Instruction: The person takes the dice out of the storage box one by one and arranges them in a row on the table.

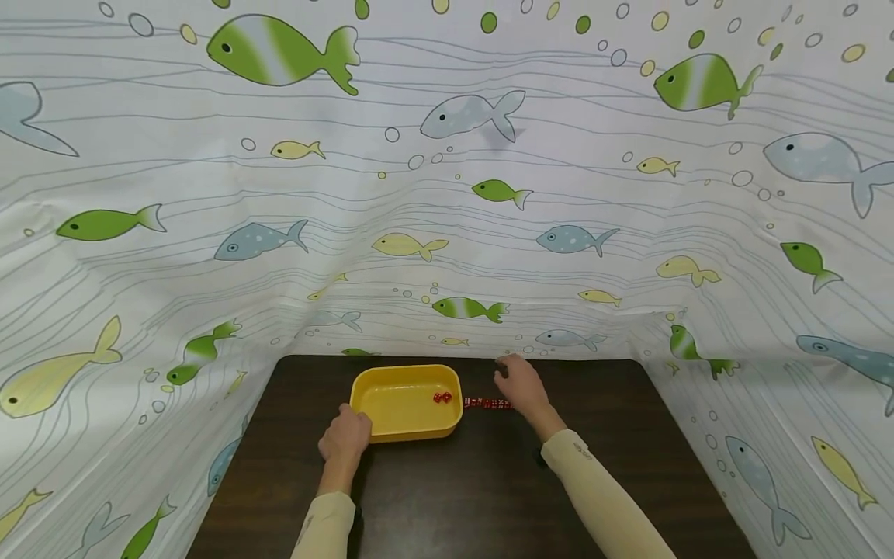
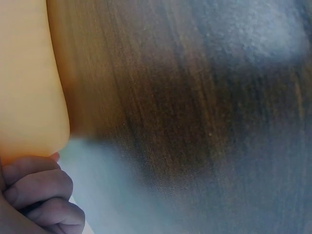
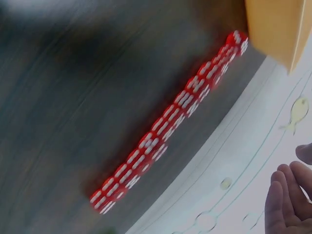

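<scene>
My left hand (image 1: 345, 433) grips the near left corner of a yellow plastic tray (image 1: 391, 432). In the left wrist view, curled fingers (image 2: 41, 187) lie against the tray's wall (image 2: 29, 87). Two red dice (image 1: 447, 397) sit inside the tray, towards its right end. A straight row of several red dice with white pips (image 1: 486, 404) runs along the table from the tray's right side. Above the right end of that row is my right hand (image 1: 524, 388), its fingers loosely bent. The right wrist view shows a gap between thumb and fingers, apart from the dice row (image 3: 168, 122).
The dark wood-grain table (image 1: 447, 497) carries the tray and dice. White cloth printed with fish (image 1: 461, 256) hangs behind the table and along both sides. Its lower edge meets the table's far edge.
</scene>
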A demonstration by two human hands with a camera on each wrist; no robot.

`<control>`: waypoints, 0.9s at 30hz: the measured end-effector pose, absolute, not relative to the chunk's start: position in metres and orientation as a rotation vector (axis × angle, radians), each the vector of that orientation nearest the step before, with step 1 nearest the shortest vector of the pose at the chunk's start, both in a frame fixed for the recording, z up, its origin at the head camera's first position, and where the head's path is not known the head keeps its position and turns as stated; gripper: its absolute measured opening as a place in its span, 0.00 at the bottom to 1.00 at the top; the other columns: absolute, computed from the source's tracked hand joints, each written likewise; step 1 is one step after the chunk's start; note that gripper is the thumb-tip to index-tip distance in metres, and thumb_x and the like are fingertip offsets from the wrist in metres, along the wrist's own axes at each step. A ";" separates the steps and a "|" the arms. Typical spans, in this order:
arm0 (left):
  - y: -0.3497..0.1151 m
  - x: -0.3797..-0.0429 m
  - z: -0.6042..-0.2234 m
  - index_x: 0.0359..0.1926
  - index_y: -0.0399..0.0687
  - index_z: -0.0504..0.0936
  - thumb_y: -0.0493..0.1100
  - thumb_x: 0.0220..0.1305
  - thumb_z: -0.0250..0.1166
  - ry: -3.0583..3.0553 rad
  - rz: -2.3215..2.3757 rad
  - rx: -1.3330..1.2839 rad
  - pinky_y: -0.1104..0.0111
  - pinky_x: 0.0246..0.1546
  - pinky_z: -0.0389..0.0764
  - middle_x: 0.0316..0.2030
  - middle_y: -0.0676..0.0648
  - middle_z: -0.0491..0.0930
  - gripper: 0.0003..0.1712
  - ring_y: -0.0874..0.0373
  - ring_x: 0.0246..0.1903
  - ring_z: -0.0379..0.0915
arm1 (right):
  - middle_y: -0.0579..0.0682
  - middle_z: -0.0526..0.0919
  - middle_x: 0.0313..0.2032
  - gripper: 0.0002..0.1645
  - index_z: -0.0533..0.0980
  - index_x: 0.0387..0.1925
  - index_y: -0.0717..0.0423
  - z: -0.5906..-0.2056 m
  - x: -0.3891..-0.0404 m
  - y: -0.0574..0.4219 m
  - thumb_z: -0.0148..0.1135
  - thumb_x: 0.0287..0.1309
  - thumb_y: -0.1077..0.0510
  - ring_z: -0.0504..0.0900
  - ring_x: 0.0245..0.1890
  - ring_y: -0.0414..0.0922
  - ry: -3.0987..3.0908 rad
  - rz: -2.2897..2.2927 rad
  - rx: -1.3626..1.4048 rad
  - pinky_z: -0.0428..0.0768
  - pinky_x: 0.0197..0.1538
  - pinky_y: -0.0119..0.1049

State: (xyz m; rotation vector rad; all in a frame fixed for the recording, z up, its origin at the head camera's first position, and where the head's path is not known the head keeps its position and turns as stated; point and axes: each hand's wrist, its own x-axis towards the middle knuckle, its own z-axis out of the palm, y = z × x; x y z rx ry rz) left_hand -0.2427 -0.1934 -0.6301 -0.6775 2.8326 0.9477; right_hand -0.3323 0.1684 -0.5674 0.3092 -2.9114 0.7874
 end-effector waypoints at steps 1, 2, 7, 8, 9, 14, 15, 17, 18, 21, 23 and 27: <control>-0.194 -0.243 -0.630 0.63 0.27 0.68 0.48 0.75 0.43 2.829 0.951 -0.678 0.41 0.39 0.79 0.38 0.30 0.80 0.29 0.37 0.33 0.79 | 0.59 0.83 0.66 0.23 0.82 0.65 0.59 -0.567 -0.332 0.163 0.65 0.73 0.54 0.84 0.63 0.59 -2.917 0.788 0.330 0.83 0.61 0.58; -0.194 -0.243 -0.629 0.62 0.27 0.68 0.48 0.75 0.44 2.826 0.956 -0.678 0.41 0.39 0.78 0.38 0.31 0.80 0.28 0.38 0.33 0.79 | 0.59 0.83 0.65 0.23 0.82 0.64 0.58 -0.568 -0.331 0.158 0.65 0.73 0.54 0.84 0.62 0.58 -2.922 0.797 0.346 0.84 0.61 0.57; -0.194 -0.243 -0.629 0.62 0.27 0.67 0.48 0.75 0.44 2.814 0.971 -0.677 0.43 0.38 0.78 0.36 0.32 0.79 0.28 0.39 0.31 0.78 | 0.55 0.88 0.56 0.19 0.84 0.61 0.56 -0.569 -0.330 0.136 0.66 0.73 0.56 0.87 0.52 0.52 -2.912 1.022 0.379 0.87 0.54 0.51; -0.194 -0.243 -0.630 0.62 0.27 0.67 0.48 0.75 0.43 2.814 0.970 -0.678 0.43 0.38 0.78 0.35 0.33 0.79 0.28 0.39 0.31 0.78 | 0.54 0.88 0.55 0.19 0.84 0.61 0.56 -0.570 -0.330 0.132 0.66 0.73 0.56 0.87 0.51 0.51 -2.909 1.065 0.385 0.87 0.54 0.50; -0.194 -0.243 -0.630 0.62 0.27 0.68 0.48 0.76 0.43 2.816 0.968 -0.679 0.43 0.38 0.78 0.35 0.33 0.79 0.28 0.39 0.31 0.78 | 0.54 0.88 0.54 0.18 0.84 0.61 0.56 -0.570 -0.330 0.128 0.66 0.73 0.56 0.86 0.50 0.50 -2.906 1.102 0.398 0.88 0.53 0.49; -0.196 -0.243 -0.636 0.62 0.28 0.68 0.48 0.76 0.43 2.827 0.966 -0.681 0.45 0.35 0.77 0.33 0.35 0.77 0.28 0.41 0.29 0.77 | 0.55 0.87 0.56 0.19 0.83 0.62 0.58 -0.573 -0.328 0.111 0.65 0.74 0.57 0.86 0.51 0.50 -2.924 1.159 0.499 0.89 0.52 0.46; -0.196 -0.243 -0.637 0.61 0.28 0.68 0.48 0.76 0.43 2.830 0.967 -0.681 0.46 0.35 0.77 0.32 0.35 0.77 0.28 0.41 0.29 0.76 | 0.55 0.87 0.56 0.19 0.83 0.62 0.59 -0.574 -0.328 0.107 0.65 0.75 0.57 0.86 0.51 0.50 -2.935 1.149 0.532 0.89 0.51 0.45; -0.196 -0.244 -0.639 0.61 0.28 0.68 0.48 0.76 0.43 2.830 0.971 -0.680 0.46 0.34 0.76 0.32 0.36 0.77 0.27 0.42 0.28 0.76 | 0.54 0.87 0.56 0.18 0.84 0.60 0.58 -0.575 -0.328 0.099 0.64 0.75 0.57 0.85 0.50 0.49 -2.956 1.115 0.600 0.89 0.50 0.45; -0.196 -0.244 -0.639 0.61 0.28 0.68 0.48 0.76 0.43 2.830 0.974 -0.680 0.47 0.34 0.76 0.32 0.36 0.77 0.27 0.42 0.28 0.76 | 0.53 0.87 0.55 0.17 0.85 0.60 0.58 -0.575 -0.328 0.095 0.64 0.75 0.57 0.85 0.50 0.48 -2.963 1.088 0.640 0.89 0.50 0.45; -0.196 -0.245 -0.640 0.60 0.30 0.69 0.48 0.76 0.44 2.830 0.971 -0.688 0.47 0.34 0.76 0.32 0.37 0.77 0.26 0.42 0.28 0.76 | 0.52 0.88 0.53 0.17 0.86 0.58 0.58 -0.575 -0.329 0.084 0.65 0.74 0.56 0.85 0.51 0.48 -2.988 0.972 0.751 0.87 0.53 0.46; -0.196 -0.246 -0.639 0.60 0.30 0.69 0.48 0.76 0.44 2.830 0.972 -0.692 0.47 0.34 0.76 0.32 0.36 0.77 0.26 0.42 0.28 0.76 | 0.52 0.88 0.53 0.17 0.87 0.57 0.58 -0.576 -0.331 0.078 0.65 0.73 0.56 0.86 0.53 0.49 -2.996 0.911 0.785 0.86 0.57 0.47; -0.195 -0.245 -0.637 0.61 0.30 0.69 0.48 0.76 0.44 2.840 0.967 -0.688 0.46 0.34 0.77 0.33 0.36 0.78 0.26 0.42 0.28 0.76 | 0.53 0.88 0.53 0.18 0.86 0.58 0.59 -0.579 -0.334 0.070 0.67 0.72 0.56 0.86 0.53 0.50 -3.012 0.865 0.778 0.85 0.60 0.48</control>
